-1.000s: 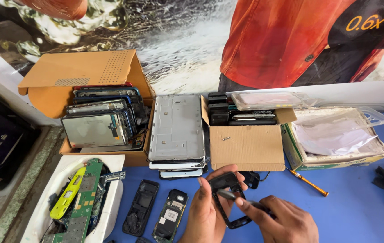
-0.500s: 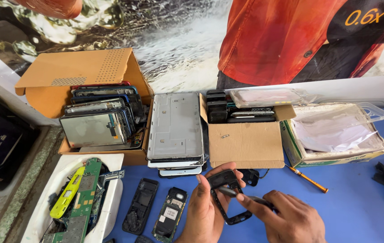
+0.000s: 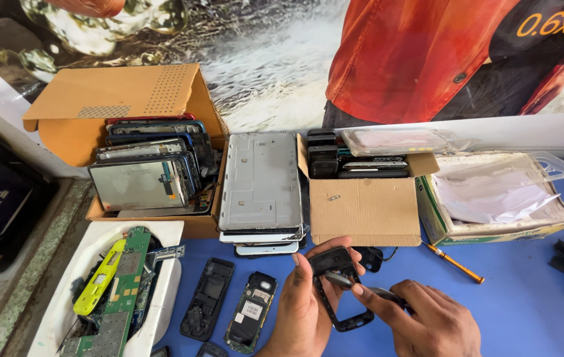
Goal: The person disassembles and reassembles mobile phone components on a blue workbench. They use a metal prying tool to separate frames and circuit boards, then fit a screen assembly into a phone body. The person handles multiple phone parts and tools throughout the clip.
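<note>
My left hand (image 3: 305,311) holds a black phone frame (image 3: 336,291) upright over the blue table, thumb and fingers on its top end. My right hand (image 3: 427,324) grips a small dark tool (image 3: 354,284) whose tip rests on the frame's middle. Left of my hands lie a black phone back shell (image 3: 208,299) and an opened phone body (image 3: 251,321) with a white label.
Open cardboard boxes hold tablet screens (image 3: 141,180) and black phone parts (image 3: 354,165). A stack of grey tablet backs (image 3: 260,185) lies between them. A white tray (image 3: 169,277) holds green circuit boards. An orange screwdriver (image 3: 454,262) lies right of the middle box. A lidded box (image 3: 500,198) stands right.
My hands with the frame have shifted slightly lower and right; the tool tip now sits on the frame's middle. Everything else stays put.
</note>
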